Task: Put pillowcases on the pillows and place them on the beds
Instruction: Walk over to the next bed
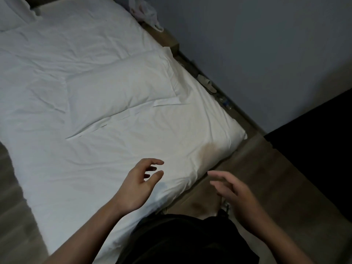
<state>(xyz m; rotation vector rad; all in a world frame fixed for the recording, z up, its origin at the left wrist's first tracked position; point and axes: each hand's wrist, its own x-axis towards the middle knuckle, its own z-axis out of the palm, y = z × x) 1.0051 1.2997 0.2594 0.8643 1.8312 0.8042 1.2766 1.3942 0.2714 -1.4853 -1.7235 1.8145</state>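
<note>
A bed [95, 168] covered with a wrinkled white sheet is seen from above, filling the left and middle of the view. A pillow [118, 92] in a white pillowcase is laid flat on the bed, near the edge closest to the wall. The corner of a second pillow [13, 14] is seen at the top left of the bed. A brownish stain [207, 151] is visible on the sheet near the corner of the mattress.

The left hand [139, 185] is held above the near corner of the bed, released, with its fingers loosely curled and nothing grasped. The right hand [234, 191] is held out beyond the bed's edge, over the wooden floor [276, 178], fingers relaxed and spread, also grasping nothing; it is slightly blurred. Both hands are well apart from the pillow.

A plastic bag [144, 12] is seen on the floor by the grey wall [266, 44] at the top, and slippers [206, 82] lie between bed and wall. Dark clothing [186, 241] on the person is seen at the bottom.
</note>
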